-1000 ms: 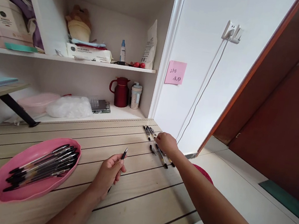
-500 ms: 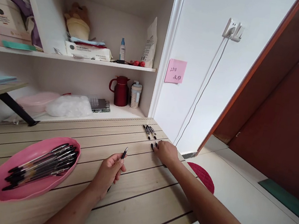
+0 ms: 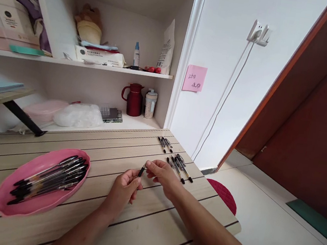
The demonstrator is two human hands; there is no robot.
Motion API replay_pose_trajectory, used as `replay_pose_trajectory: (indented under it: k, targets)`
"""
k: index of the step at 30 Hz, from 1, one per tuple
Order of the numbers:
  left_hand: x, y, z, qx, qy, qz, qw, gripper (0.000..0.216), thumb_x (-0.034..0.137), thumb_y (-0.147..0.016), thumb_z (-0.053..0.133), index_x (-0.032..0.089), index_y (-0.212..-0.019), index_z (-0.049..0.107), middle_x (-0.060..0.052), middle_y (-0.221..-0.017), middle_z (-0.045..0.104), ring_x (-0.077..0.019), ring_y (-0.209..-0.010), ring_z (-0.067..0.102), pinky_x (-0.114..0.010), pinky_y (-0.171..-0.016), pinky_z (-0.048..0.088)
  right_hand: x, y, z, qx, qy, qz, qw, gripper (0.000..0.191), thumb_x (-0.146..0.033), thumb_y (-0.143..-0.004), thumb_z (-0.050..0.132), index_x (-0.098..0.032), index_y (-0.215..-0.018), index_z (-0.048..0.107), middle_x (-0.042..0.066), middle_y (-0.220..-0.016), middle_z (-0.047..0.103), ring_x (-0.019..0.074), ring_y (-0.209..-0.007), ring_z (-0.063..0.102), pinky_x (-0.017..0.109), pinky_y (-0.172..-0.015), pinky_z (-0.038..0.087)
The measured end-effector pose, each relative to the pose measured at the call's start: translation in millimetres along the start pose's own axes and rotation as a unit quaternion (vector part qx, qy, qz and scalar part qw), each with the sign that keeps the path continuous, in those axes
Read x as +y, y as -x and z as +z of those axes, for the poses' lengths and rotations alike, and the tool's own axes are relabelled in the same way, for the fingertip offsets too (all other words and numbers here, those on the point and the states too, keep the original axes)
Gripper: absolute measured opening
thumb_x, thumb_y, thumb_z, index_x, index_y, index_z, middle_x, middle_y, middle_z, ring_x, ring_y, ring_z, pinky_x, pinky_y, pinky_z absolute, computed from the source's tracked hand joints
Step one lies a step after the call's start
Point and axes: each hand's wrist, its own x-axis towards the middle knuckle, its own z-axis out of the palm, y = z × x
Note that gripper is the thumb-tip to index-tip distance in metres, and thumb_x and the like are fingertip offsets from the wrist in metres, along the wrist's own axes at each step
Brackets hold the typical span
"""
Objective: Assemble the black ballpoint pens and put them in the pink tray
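Observation:
A black pen [image 3: 141,171] stands tilted between my two hands above the table, with its upper end pointing up and right. My left hand [image 3: 125,188] is closed round the barrel. At the pen's upper end, the thumb and fingers of my right hand [image 3: 159,173] pinch together; whether a small part is between them I cannot make out. Just beyond the right hand lies a group of clear-barrelled pens with black ends [image 3: 179,166]. Farther back, a smaller cluster of shorter pen pieces [image 3: 165,144] rests near the table's right edge.
At the left, a pink oval tray [image 3: 2,206] holds several black pens [image 3: 52,178]. A black-legged stand [image 3: 24,118] is behind it. Along the back are shelves with a red jug [image 3: 134,101] and a cup [image 3: 150,105]. A red stool [image 3: 223,193] is beyond the table's right edge.
My right hand has come back left from the group of pens to the upper end of the pen in my left hand. The pens it covered now show. The view has shifted slightly.

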Motion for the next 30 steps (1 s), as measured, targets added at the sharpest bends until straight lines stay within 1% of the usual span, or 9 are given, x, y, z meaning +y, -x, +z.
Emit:
replay_pose_trajectory:
  k: [3, 6, 10, 12, 16, 20, 24, 28, 30]
  targets:
    - [-1.2, 0.7, 1.4, -0.005, 0.002, 0.005, 1.000, 0.026, 0.034, -0.071, 0.055, 0.016, -0.090, 0.055, 0.004, -0.061, 0.055, -0.0037, -0.038, 0.039, -0.015, -0.034, 0.030, -0.4, 4.4, 20.7, 0.033, -0.075, -0.025, 0.996, 0.036, -0.050, -0.058, 0.066, -0.016, -0.060, 0.052, -0.003, -0.052, 0.053, 0.0079, -0.050, 0.044, 0.022, -0.050, 0.032]
    - [-1.0, 1.4, 1.2, -0.015, 0.015, 0.002, 1.000, 0.025, 0.036, -0.072, 0.055, 0.016, -0.088, 0.054, 0.004, -0.060, 0.054, -0.0038, -0.037, 0.040, -0.015, -0.033, 0.028, -1.9, 4.8, 26.4, 0.066, -0.110, -0.030, 0.991, 0.034, -0.046, -0.055, 0.069, -0.015, -0.057, 0.053, -0.004, -0.048, 0.051, 0.0073, -0.047, 0.042, 0.023, -0.051, 0.032]
    - [0.8, 2.6, 0.2, -0.032, 0.041, -0.010, 0.999, 0.028, 0.039, -0.073, 0.053, 0.016, -0.089, 0.053, 0.004, -0.059, 0.054, -0.0041, -0.035, 0.040, -0.016, -0.032, 0.027, -1.8, 3.7, 23.5, 0.002, -0.192, 0.003, 0.981, 0.035, -0.046, -0.058, 0.067, -0.014, -0.068, 0.058, 0.000, -0.063, 0.059, 0.0085, -0.053, 0.048, 0.023, -0.055, 0.035]
    - [1.5, 2.9, 0.1, -0.031, 0.042, -0.015, 0.999, 0.027, 0.039, -0.074, 0.052, 0.017, -0.089, 0.053, 0.005, -0.058, 0.054, -0.0037, -0.034, 0.039, -0.016, -0.032, 0.026, 0.0, 3.0, 22.0, -0.015, -0.207, 0.017, 0.978, 0.037, -0.050, -0.061, 0.064, -0.015, -0.072, 0.058, 0.001, -0.067, 0.060, 0.0091, -0.055, 0.050, 0.024, -0.056, 0.037]
    - [2.9, 3.1, 0.8, -0.027, 0.024, -0.018, 0.999, 0.024, 0.037, -0.074, 0.050, 0.017, -0.086, 0.053, 0.005, -0.057, 0.054, -0.0028, -0.032, 0.036, -0.015, -0.030, 0.022, 3.9, 2.6, 20.8, -0.013, -0.169, 0.001, 0.986, 0.034, -0.046, -0.059, 0.068, -0.015, -0.063, 0.055, -0.001, -0.055, 0.056, 0.0088, -0.052, 0.048, 0.024, -0.057, 0.036]
    - [5.2, 3.7, 2.3, -0.022, 0.027, -0.018, 0.999, 0.024, 0.037, -0.074, 0.050, 0.017, -0.088, 0.053, 0.006, -0.056, 0.053, -0.0025, -0.031, 0.033, -0.015, -0.030, 0.020, 3.0, 3.6, 19.7, -0.051, -0.213, 0.002, 0.976, 0.034, -0.045, -0.059, 0.069, -0.016, -0.074, 0.059, 0.001, -0.072, 0.061, 0.0100, -0.059, 0.052, 0.025, -0.060, 0.039]
    - [5.7, 3.9, 3.0, -0.032, 0.024, -0.016, 0.999, 0.024, 0.036, -0.074, 0.049, 0.017, -0.088, 0.052, 0.006, -0.056, 0.052, -0.0023, -0.030, 0.031, -0.015, -0.029, 0.018, 1.1, 4.0, 18.3, -0.045, -0.190, 0.010, 0.981, 0.033, -0.044, -0.058, 0.070, -0.015, -0.065, 0.056, -0.001, -0.061, 0.057, 0.0088, -0.054, 0.049, 0.024, -0.057, 0.037]
    - [4.5, 3.5, 2.8, -0.034, 0.025, -0.013, 0.999, 0.024, 0.037, -0.075, 0.048, 0.017, -0.088, 0.051, 0.006, -0.056, 0.052, -0.0021, -0.030, 0.030, -0.015, -0.030, 0.018, 0.8, 4.2, 17.1, -0.071, -0.220, 0.014, 0.973, 0.034, -0.043, -0.059, 0.070, -0.016, -0.075, 0.059, 0.001, -0.072, 0.061, 0.0099, -0.059, 0.052, 0.025, -0.060, 0.039]
    - [4.0, 3.2, 2.6, -0.036, 0.026, -0.013, 0.999, 0.024, 0.037, -0.075, 0.049, 0.017, -0.088, 0.051, 0.006, -0.055, 0.052, -0.0020, -0.030, 0.030, -0.015, -0.030, 0.018, 1.8, 4.0, 17.2, -0.059, -0.211, 0.024, 0.975, 0.032, -0.044, -0.059, 0.070, -0.016, -0.071, 0.057, -0.001, -0.065, 0.059, 0.0090, -0.055, 0.050, 0.024, -0.056, 0.037]
